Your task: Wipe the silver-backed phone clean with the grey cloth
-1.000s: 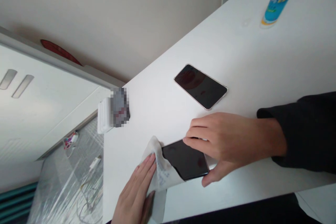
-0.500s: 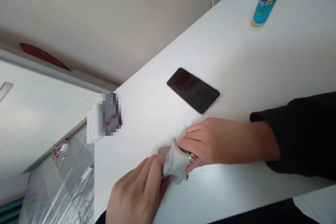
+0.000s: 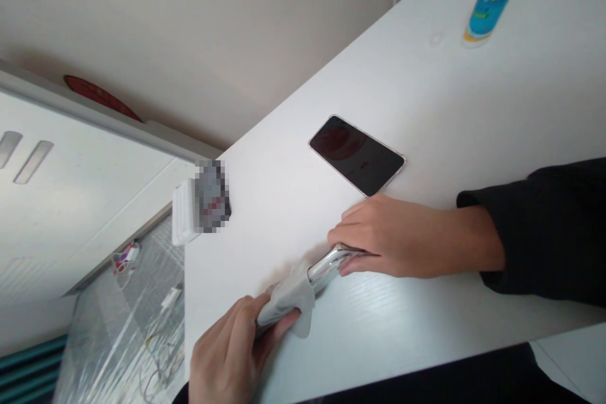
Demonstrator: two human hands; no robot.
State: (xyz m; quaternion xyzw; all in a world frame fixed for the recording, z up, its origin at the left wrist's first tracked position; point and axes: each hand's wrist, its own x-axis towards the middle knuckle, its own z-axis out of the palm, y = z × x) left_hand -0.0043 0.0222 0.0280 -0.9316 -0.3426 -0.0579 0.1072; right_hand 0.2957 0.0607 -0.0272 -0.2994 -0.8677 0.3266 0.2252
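My left hand (image 3: 227,347) is closed on a thin grey cloth (image 3: 290,295), which wraps round one end of a long, shiny silver object (image 3: 326,267). Out of the cloth, the other end of this object reaches to my right hand (image 3: 374,237), whose thumb and fingers pinch it. What kind of object it is I cannot make out, as cloth and fingers cover much of it. Just beyond my right hand lies a smartphone (image 3: 357,154) with a dark screen and a clear case edge, flat on the white table (image 3: 402,341).
A white bottle with a blue label (image 3: 495,3) stands at the far right of the table. At the left corner are a blurred-out dark item (image 3: 212,196) and white boxes (image 3: 184,211). Cables (image 3: 151,353) lie on the floor below, beside a white cabinet (image 3: 71,202).
My left hand has drawn the cloth down and left along the silver object, baring more of it near my right hand. The view has shifted slightly.
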